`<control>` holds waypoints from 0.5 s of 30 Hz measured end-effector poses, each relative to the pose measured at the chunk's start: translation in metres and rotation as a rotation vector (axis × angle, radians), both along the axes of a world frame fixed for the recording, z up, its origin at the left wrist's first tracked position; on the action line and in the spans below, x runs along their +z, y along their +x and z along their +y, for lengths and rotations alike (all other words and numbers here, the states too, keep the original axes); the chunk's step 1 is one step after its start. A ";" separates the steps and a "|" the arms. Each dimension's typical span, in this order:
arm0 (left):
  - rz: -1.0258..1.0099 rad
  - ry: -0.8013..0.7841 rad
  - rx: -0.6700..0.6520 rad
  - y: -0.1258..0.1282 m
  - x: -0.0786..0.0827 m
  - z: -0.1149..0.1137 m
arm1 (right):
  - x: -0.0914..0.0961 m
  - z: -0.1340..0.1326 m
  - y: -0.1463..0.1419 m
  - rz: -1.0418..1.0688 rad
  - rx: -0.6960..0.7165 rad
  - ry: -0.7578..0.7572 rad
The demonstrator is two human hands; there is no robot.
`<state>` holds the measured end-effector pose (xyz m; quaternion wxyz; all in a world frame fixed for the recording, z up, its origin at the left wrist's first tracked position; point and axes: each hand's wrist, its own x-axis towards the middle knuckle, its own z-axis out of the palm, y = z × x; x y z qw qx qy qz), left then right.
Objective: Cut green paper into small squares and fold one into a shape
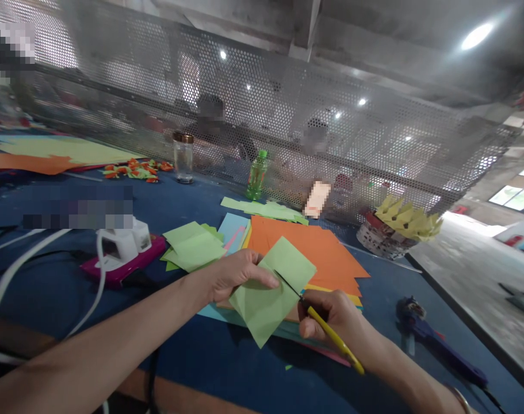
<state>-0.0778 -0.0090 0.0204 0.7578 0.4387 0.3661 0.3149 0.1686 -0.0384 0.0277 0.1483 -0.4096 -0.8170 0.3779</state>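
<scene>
My left hand point(240, 275) pinches a light green paper sheet point(262, 313), with the thumb lying on top. The sheet is creased and a slit runs into it from the right. In my right hand point(337, 319) are yellow-handled scissors point(336, 338), my fingers wrapped round them. Their dark blade lies at the slit, between the upper flap and the larger lower part of the sheet. Under both hands lies a stack of coloured paper with orange sheets point(305, 236) on top. A pile of green paper squares point(195, 246) sits left of the stack.
A magenta power strip point(119, 270) with white chargers and cables lies left. A glass jar point(183, 158) and green bottle point(256, 177) stand along the perforated screen point(262, 86). At right are a dark blue glue gun point(443, 348) and a basket point(380, 238) holding yellow paper pieces.
</scene>
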 end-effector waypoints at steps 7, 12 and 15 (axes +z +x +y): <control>-0.028 -0.008 -0.028 0.001 -0.002 0.001 | -0.003 -0.002 -0.003 0.026 0.001 0.028; -0.050 -0.016 -0.037 0.001 -0.003 -0.001 | -0.002 -0.003 -0.008 0.047 0.043 0.029; -0.054 -0.023 -0.048 0.001 -0.002 -0.002 | -0.004 -0.003 -0.007 0.010 0.035 0.074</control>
